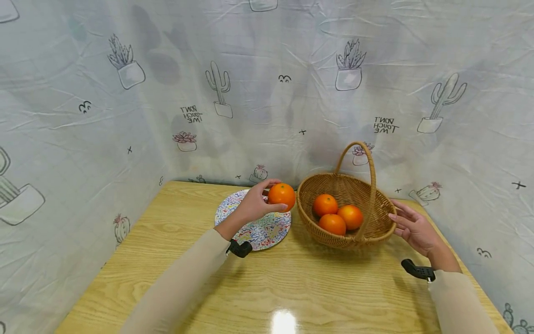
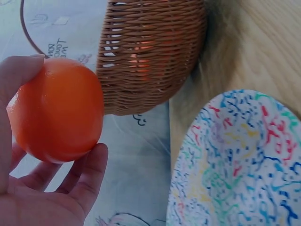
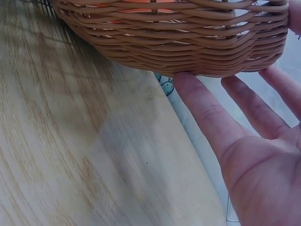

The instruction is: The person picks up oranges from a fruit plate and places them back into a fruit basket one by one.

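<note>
In the head view my left hand [image 1: 254,202] holds an orange [image 1: 281,197] above the right part of a round, multicoloured patterned plate [image 1: 233,218]. The left wrist view shows the thumb over the top of the orange [image 2: 59,110] and the fingers beneath it. Right of the plate stands a wicker basket [image 1: 306,215] with a tall arched handle, and several oranges [image 1: 332,224] lie inside it. My right hand [image 1: 417,230] grips the basket's right side. In the right wrist view its fingertips [image 3: 188,84] touch the outer weave while the thumb lies at the rim, partly cut off.
Everything stands on a light wooden table [image 1: 267,283]. Behind and to the sides hangs a pale curtain [image 1: 258,130] printed with cacti and potted plants. The basket and plate are near the table's back edge, and the basket's handle rises above its rim.
</note>
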The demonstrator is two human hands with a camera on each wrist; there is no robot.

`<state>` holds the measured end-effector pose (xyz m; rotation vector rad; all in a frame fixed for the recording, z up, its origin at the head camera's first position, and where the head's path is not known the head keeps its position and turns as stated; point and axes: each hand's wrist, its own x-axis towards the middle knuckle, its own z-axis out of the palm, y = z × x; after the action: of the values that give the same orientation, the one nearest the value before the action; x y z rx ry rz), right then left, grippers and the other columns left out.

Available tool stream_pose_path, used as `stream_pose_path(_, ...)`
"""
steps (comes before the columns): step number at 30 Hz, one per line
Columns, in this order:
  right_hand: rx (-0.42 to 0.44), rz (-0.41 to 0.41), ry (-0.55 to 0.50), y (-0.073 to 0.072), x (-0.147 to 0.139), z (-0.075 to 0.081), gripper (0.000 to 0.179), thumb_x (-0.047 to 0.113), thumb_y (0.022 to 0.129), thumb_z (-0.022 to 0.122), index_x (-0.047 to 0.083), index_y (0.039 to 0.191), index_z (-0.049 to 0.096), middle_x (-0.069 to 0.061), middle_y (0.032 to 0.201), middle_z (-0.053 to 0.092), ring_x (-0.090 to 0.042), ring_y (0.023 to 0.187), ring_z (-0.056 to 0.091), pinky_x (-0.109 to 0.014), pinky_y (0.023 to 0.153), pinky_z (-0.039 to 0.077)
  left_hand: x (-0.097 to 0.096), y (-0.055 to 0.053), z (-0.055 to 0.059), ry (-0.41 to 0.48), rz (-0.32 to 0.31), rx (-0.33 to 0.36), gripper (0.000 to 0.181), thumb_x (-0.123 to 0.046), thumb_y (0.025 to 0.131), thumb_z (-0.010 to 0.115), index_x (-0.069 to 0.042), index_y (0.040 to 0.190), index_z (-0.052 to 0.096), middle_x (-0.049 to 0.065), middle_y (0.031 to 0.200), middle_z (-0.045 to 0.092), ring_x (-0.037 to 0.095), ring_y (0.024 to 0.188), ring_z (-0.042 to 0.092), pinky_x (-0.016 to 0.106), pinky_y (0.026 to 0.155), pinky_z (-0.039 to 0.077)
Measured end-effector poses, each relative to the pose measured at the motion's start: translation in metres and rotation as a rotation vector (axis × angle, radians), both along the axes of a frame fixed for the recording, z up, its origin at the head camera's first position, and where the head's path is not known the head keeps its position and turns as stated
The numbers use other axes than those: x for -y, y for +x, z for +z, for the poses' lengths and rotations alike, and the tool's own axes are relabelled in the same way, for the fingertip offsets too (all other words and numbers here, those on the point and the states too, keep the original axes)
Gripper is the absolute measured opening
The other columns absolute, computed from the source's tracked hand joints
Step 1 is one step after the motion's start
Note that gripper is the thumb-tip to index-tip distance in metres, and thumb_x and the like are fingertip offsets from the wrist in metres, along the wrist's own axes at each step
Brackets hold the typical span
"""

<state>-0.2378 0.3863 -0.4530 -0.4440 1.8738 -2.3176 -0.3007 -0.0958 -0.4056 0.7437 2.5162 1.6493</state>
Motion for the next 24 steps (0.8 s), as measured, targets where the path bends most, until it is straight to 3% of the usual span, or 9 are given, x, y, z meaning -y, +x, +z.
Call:
stream_pose_path(7, 0.008, 0.027, 0.005, -0.008, -0.003, 0.005, 0.052, -0.003, 0.107, 0.043, 0.014, 0.156, 0.041, 0.003, 0.133, 0.064, -0.015, 0.113, 0.071, -0.033, 0.089, 0.062, -0.012, -0.007, 0.018, -0.013, -0.009, -0.024, 0.067, -0.032, 0.084, 0.086, -0.024, 0.143, 0.055, 0.004, 0.135, 0.060, 0.025, 0.115, 0.062, 0.041, 0.089, 0.060)
stream_pose_path(20, 0.018, 0.040, 0.044, -0.019, -0.009, 0.007, 0.058, -0.001, 0.108, 0.043, 0.012, 0.162, 0.028, 0.007, 0.136, 0.062, -0.011, 0.116, 0.069, -0.032, 0.089, 0.061, -0.046, -0.019, 0.039, -0.019, -0.034, -0.018, 0.069, -0.036, 0.085, 0.084, -0.024, 0.145, 0.053, 0.004, 0.134, 0.060, 0.027, 0.117, 0.060, 0.040, 0.092, 0.058)
stream_pose_path(24, 0.019, 0.045, 0.052, -0.019, -0.011, 0.009, 0.056, -0.001, 0.108, 0.043, 0.015, 0.161, 0.032, 0.009, 0.136, 0.062, -0.011, 0.116, 0.069, -0.031, 0.089, 0.061, -0.060, -0.024, 0.043, -0.019, -0.044, -0.025, 0.068, -0.035, 0.085, 0.084, -0.023, 0.145, 0.054, 0.004, 0.134, 0.061, 0.026, 0.118, 0.061, 0.037, 0.092, 0.058)
